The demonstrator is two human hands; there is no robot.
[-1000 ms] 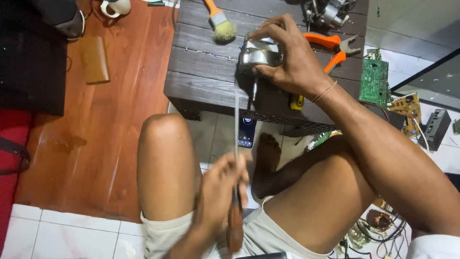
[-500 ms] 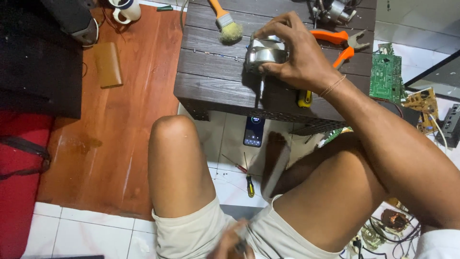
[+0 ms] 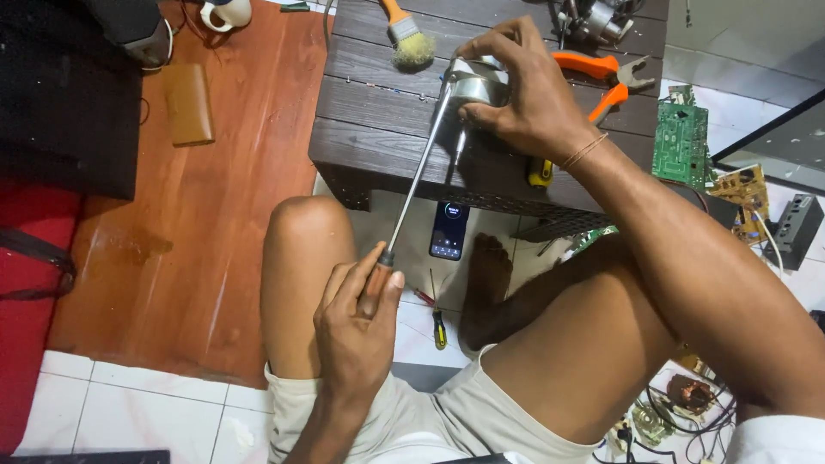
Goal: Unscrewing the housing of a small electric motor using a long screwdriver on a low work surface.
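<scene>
My right hand point(image 3: 528, 94) grips a round silver metal part point(image 3: 474, 84) on the dark wooden low table point(image 3: 378, 103). My left hand point(image 3: 357, 331) holds the brown handle of a long screwdriver point(image 3: 417, 176). Its thin steel shaft slants up over my left knee, and its tip meets the silver part near the table's front edge. A second short screwdriver with a yellow handle point(image 3: 540, 172) lies under my right wrist.
A paintbrush point(image 3: 408, 39) and orange pliers point(image 3: 601, 77) lie on the table. A phone point(image 3: 449, 230) and small screwdrivers point(image 3: 438, 322) rest on the tiled floor between my legs. Green circuit boards point(image 3: 679, 142) and wires point(image 3: 679, 408) sit at the right. A brown wallet point(image 3: 189, 103) lies on the wooden floor.
My left hand dropped low out of view, then came back up with the long screwdriver, whose tip now rests at the silver part. My right hand kept its hold.
</scene>
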